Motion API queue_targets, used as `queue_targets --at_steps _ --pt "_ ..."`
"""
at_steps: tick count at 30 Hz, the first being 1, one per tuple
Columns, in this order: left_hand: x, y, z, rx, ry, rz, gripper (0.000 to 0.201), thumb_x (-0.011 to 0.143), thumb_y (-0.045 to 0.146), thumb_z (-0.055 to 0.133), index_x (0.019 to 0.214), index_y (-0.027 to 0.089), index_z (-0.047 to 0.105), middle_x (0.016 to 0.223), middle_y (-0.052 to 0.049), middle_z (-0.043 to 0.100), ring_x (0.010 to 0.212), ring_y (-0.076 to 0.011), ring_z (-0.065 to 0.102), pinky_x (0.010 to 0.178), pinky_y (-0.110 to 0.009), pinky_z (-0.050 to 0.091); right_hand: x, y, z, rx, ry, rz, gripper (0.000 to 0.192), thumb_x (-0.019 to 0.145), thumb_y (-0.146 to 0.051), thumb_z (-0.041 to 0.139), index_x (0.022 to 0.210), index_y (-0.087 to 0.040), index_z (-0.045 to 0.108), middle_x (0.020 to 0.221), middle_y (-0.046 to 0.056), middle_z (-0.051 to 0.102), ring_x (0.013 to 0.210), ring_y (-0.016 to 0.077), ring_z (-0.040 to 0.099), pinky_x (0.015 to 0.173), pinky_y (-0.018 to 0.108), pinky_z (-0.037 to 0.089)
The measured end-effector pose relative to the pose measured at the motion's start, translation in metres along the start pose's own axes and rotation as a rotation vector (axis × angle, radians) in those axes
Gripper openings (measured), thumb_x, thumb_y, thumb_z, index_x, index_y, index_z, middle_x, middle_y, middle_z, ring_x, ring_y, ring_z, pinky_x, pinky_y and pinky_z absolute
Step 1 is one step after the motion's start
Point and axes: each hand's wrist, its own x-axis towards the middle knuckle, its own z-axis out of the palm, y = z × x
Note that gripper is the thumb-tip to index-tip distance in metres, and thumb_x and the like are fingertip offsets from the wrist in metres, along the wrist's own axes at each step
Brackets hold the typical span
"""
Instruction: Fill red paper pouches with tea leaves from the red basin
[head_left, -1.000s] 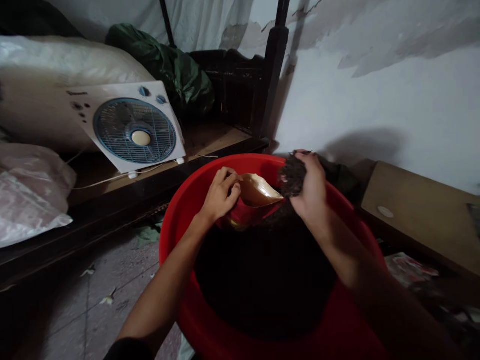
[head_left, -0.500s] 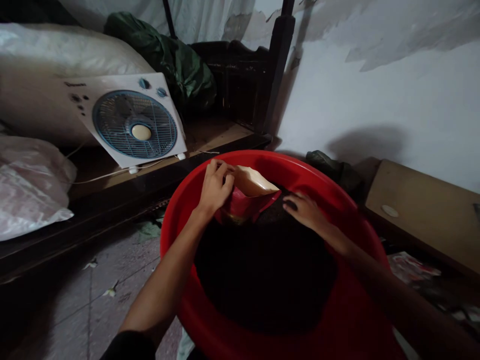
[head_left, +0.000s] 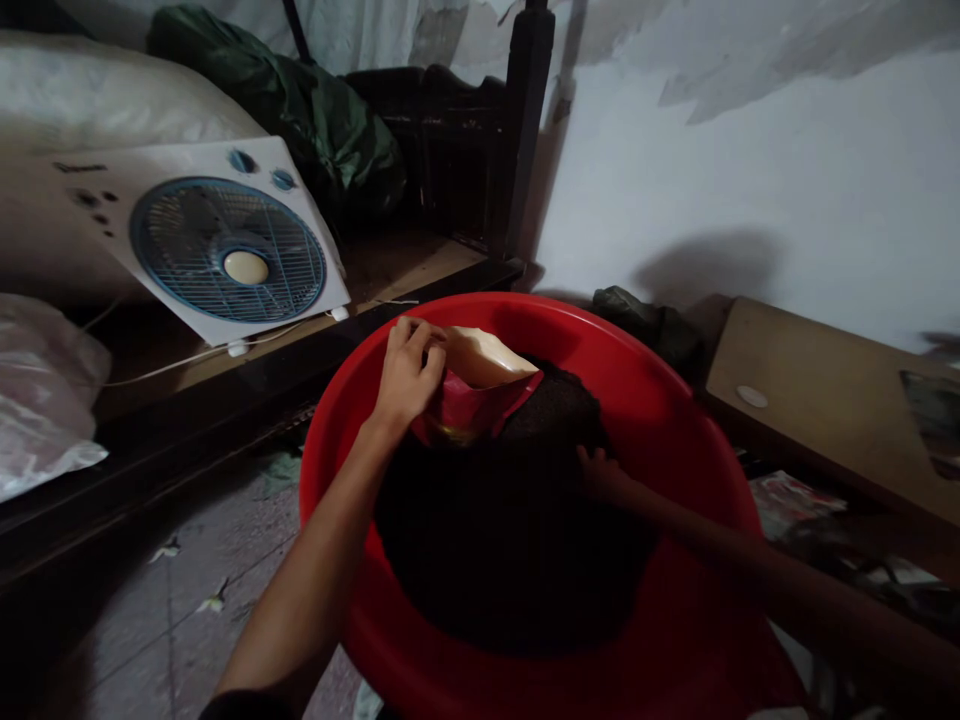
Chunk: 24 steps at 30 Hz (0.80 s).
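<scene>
Frame centre: left hand [head_left: 406, 375], fingers pinched on the open pouch [head_left: 478, 392] in the red basin [head_left: 675, 400]; right hand [head_left: 598, 470] buried in dark loose material [head_left: 517, 540], finger state indiscernible.

A: Can you see your right hand [head_left: 596, 468]?

B: Barely, my fingers are buried in the dark stuff [head_left: 517, 520], so no idea if they're gripping. Pouch [head_left: 480, 395] bottom is sunk in too, and the tub [head_left: 675, 400] runs off the bottom edge.

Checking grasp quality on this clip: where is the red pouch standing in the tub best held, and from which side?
Probably at its upper rim, from the left, as the left hand pinches it. The red pouch stands upright in dark loose material inside the red tub, mouth open rightward.
</scene>
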Motion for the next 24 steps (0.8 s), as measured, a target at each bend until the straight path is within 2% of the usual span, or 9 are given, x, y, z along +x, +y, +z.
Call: queue_targets --at_steps 5,8,10,12,14,16,19,22,24 --pt "-0.001 0.000 0.001 -0.013 0.003 0.021 0.023 0.087 0.017 0.044 0.096 0.020 0.065 0.103 -0.006 0.056 0.103 -0.0229 0.057 0.098 -0.045 0.050 -0.022 -0.008 -0.006 0.306 -0.090 -0.197 0.063 0.067 -0.033 0.078 0.127 -0.019 0.064 0.118 0.014 0.070 0.105 0.0329 0.069 0.092 0.039 0.052" --pt "-0.003 0.000 0.003 -0.018 0.015 0.053 0.024 0.087 0.018 0.045 0.102 0.021 0.064 0.112 -0.007 0.054 0.108 -0.0226 0.057 0.099 -0.044 0.051 -0.027 -0.024 -0.029 0.486 -0.040 -0.258 0.038 0.075 -0.036 0.067 0.109 -0.020 0.066 0.102 0.006 0.073 0.091 0.0234 0.069 0.078 0.030 0.054" --pt "-0.004 0.001 0.004 -0.021 0.018 0.085 0.025 0.087 0.017 0.046 0.105 0.022 0.062 0.118 -0.007 0.053 0.112 -0.0225 0.056 0.100 -0.043 0.051 -0.031 -0.038 -0.058 0.769 0.106 -0.225 0.028 0.080 -0.038 0.059 0.103 -0.021 0.060 0.084 0.002 0.068 0.070 0.0161 0.064 0.057 0.025 0.048" --pt "-0.006 0.002 0.004 -0.039 0.013 0.120 0.026 0.087 0.016 0.046 0.109 0.023 0.058 0.119 -0.007 0.054 0.113 -0.0219 0.056 0.100 -0.042 0.052 -0.040 -0.055 -0.097 1.245 0.320 -0.223 0.024 0.077 -0.038 0.061 0.094 -0.024 0.053 0.069 -0.005 0.054 0.051 0.0103 0.051 0.042 0.020 0.032" --pt "-0.007 0.005 0.003 -0.065 -0.016 0.166 0.025 0.090 0.016 0.045 0.111 0.024 0.055 0.116 -0.007 0.056 0.113 -0.0214 0.056 0.101 -0.042 0.051 -0.051 -0.075 -0.138 1.646 0.478 -0.360 0.027 0.071 -0.036 0.067 0.088 -0.026 0.048 0.067 -0.007 0.049 0.049 0.0086 0.047 0.039 0.019 0.028" --pt "-0.008 0.008 0.003 -0.077 -0.055 0.204 0.021 0.095 0.020 0.044 0.112 0.023 0.055 0.115 -0.007 0.057 0.113 -0.0220 0.056 0.102 -0.043 0.049 -0.061 -0.099 -0.172 1.814 0.534 -0.513 0.027 0.071 -0.035 0.067 0.087 -0.026 0.048 0.070 -0.006 0.051 0.054 0.0100 0.052 0.044 0.020 0.037" --pt "-0.009 0.011 0.003 -0.067 -0.080 0.221 0.019 0.099 0.031 0.044 0.113 0.023 0.055 0.115 -0.008 0.057 0.113 -0.0232 0.055 0.102 -0.044 0.048 -0.068 -0.134 -0.200 1.842 0.552 -0.671 0.024 0.072 -0.034 0.068 0.087 -0.025 0.052 0.074 -0.005 0.054 0.065 0.0123 0.057 0.057 0.025 0.047" --pt "-0.011 0.010 0.005 -0.052 -0.059 0.204 0.023 0.100 0.036 0.043 0.116 0.023 0.053 0.115 -0.009 0.058 0.110 -0.0231 0.056 0.099 -0.043 0.050 -0.062 -0.159 -0.207 1.715 0.542 -0.796 0.020 0.074 -0.037 0.069 0.081 -0.023 0.057 0.077 -0.004 0.058 0.074 0.0140 0.060 0.073 0.029 0.051" --pt "-0.010 0.007 0.007 -0.030 -0.029 0.171 0.023 0.101 0.036 0.042 0.118 0.022 0.051 0.114 -0.009 0.058 0.108 -0.0230 0.056 0.096 -0.042 0.051 -0.054 -0.159 -0.206 1.565 0.589 -0.855 0.019 0.077 -0.040 0.068 0.080 -0.022 0.062 0.079 -0.002 0.064 0.081 0.0158 0.062 0.084 0.033 0.051"
